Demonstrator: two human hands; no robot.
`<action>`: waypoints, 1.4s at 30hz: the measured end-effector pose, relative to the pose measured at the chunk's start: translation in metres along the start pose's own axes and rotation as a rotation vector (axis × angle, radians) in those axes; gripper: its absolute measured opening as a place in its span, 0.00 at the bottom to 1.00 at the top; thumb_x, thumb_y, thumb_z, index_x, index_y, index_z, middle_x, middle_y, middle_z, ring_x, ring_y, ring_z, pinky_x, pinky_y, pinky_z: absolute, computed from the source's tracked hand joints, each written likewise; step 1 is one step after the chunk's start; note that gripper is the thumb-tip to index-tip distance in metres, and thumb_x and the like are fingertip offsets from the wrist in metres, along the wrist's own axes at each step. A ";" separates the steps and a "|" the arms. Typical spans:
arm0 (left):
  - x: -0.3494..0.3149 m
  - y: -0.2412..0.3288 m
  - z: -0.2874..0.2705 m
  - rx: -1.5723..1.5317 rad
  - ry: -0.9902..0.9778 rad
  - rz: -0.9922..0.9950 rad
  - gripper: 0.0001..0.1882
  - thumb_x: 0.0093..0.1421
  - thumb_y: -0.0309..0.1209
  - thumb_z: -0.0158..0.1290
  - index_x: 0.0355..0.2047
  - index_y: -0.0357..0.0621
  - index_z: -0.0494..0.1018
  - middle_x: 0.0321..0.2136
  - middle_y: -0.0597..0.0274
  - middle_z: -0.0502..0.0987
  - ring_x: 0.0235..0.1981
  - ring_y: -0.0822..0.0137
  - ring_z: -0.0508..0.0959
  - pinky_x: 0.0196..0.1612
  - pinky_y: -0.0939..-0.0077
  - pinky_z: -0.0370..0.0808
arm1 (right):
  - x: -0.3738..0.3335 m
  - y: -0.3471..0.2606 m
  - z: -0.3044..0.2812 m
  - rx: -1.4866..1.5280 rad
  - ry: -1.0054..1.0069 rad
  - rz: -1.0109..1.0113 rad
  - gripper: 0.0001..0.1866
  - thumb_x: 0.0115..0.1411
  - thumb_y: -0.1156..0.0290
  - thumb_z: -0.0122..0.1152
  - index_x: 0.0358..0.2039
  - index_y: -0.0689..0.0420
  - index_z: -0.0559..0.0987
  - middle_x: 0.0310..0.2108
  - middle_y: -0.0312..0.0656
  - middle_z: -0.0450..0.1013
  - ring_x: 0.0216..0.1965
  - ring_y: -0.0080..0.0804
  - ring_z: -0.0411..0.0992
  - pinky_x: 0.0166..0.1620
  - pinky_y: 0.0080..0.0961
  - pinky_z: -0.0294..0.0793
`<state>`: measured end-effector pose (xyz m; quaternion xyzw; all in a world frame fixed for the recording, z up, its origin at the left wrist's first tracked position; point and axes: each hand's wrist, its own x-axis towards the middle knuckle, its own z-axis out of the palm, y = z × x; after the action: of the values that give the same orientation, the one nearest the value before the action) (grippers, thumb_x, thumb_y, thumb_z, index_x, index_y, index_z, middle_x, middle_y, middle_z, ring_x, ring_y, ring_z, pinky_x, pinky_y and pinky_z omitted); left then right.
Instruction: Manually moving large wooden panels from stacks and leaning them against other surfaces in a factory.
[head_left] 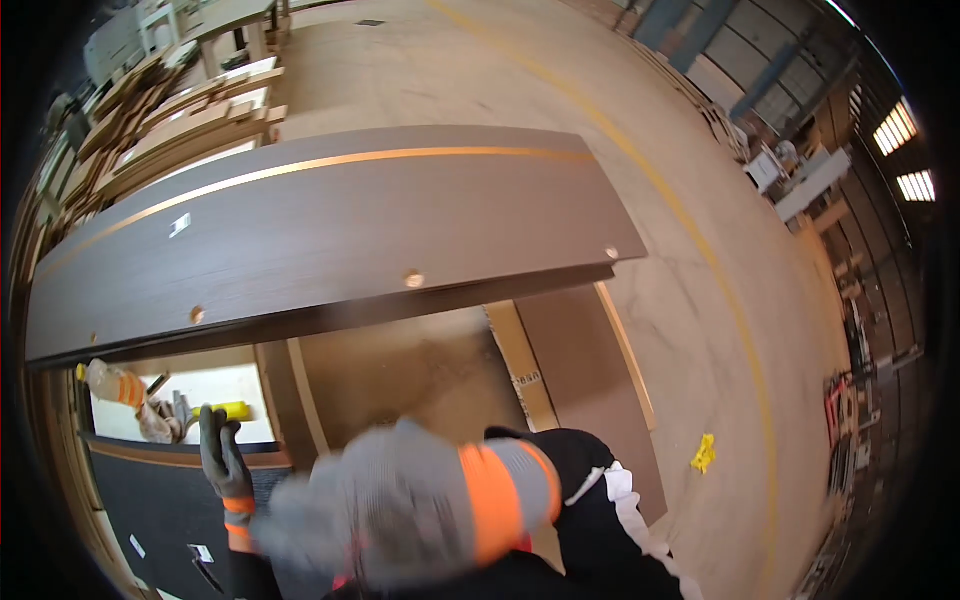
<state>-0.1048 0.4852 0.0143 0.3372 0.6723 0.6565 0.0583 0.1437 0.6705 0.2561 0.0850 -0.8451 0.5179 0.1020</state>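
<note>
My left hand [225, 455], in a grey glove with an orange cuff, reaches over a white surface [215, 384]. Its fingers are stretched out, and the fingertips overlap a yellow handle [237, 410]; whether they touch it I cannot tell. Beside that handle lie greyish items [170, 420] and a clear bottle [113, 385] with an orange band and yellow cap. Close to the camera, my right hand [390, 500], gloved the same way, is smeared by motion, so its fingers and anything in them are unclear. Beyond both hands lies a long dark brown panel [330, 225] with a gold strip and round holes.
Another brown panel [590, 365] with pale edges lies right of centre, and a black panel [150, 500] is at lower left. Stacked boards [190, 130] stand at far left. A yellow scrap [704, 453] lies on the floor near a yellow line [722, 275].
</note>
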 end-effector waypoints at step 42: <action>0.157 -0.055 0.087 -0.302 0.251 -1.225 0.39 0.54 0.63 0.45 0.38 0.30 0.70 0.25 0.42 0.76 0.21 0.51 0.79 0.24 0.62 0.80 | 0.136 0.483 -0.343 -1.171 0.462 0.681 0.22 0.55 0.58 0.55 0.46 0.59 0.72 0.49 0.50 0.67 0.51 0.50 0.65 0.51 0.36 0.65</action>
<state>-0.2006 0.6466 0.0099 -0.1990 0.6448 0.6262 0.3904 -0.0795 1.1882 0.0284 -0.3641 -0.9207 -0.0131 0.1401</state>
